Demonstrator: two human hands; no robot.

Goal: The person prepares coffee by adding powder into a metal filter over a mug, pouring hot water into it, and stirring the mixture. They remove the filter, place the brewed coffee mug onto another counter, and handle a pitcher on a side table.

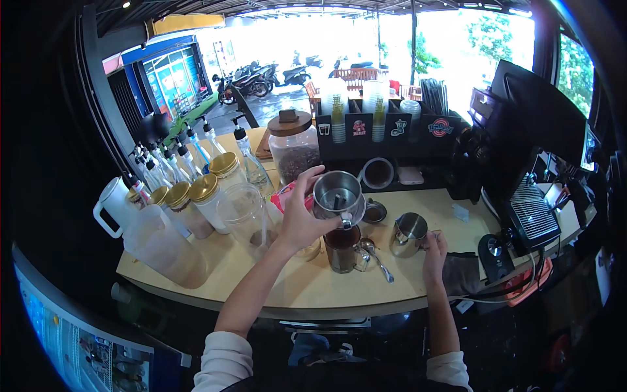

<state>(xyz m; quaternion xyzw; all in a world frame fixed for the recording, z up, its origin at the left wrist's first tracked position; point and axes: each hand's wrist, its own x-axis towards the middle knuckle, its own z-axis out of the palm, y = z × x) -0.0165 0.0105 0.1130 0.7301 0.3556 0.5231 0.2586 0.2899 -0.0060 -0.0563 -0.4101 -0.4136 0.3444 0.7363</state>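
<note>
My left hand (302, 219) grips a metal coffee drip filter (337, 191) by its side, tilted so its inside shows. Right below it a glass mug (342, 256) with dark brown liquid stands on the counter; whether filter and mug touch, I cannot tell. My right hand (433, 253) is closed at the handle of a steel milk pitcher (408, 240), which appears to stand on the counter. A spoon (380, 262) lies between mug and pitcher. Behind them sits a small round metal dish (373, 212) with something dark in it.
Several gold-lidded jars (204, 189), pump bottles (245, 153) and plastic pitchers (153, 238) crowd the left. A big wood-lidded jar (292, 147) and a black cup holder (392, 140) line the back. An espresso machine (529, 196) stands right, a dark cloth (461, 273) near the front edge.
</note>
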